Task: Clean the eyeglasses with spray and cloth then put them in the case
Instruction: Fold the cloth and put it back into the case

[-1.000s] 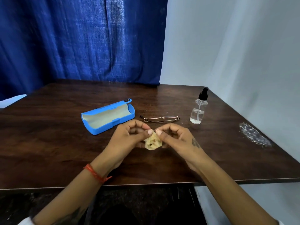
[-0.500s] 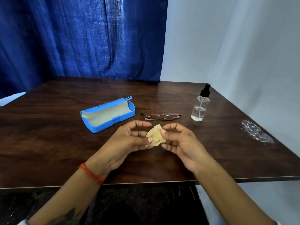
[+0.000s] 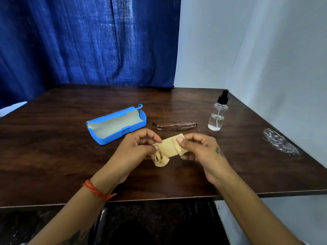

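Above the dark wooden table (image 3: 53, 156), our left hand (image 3: 134, 151) and right hand (image 3: 203, 152) now pinch the yellow cloth (image 3: 168, 149) stretched wider than before; eyeglasses (image 3: 175, 126) lie between the open blue case (image 3: 116, 126) and spray bottle (image 3: 218, 114), blue curtain (image 3: 88, 41) behind.

Folded glasses (image 3: 176, 126) between open blue case (image 3: 115, 125) and seemingly part-filled spray bottle (image 3: 218, 114)

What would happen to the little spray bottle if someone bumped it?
The spray bottle would probably tip over easily: it stands tall and narrow on the table, with a black pump on top. It looks light, since only the bottom part holds clear liquid. Once on its side, its round body might roll toward the nearby table edge.
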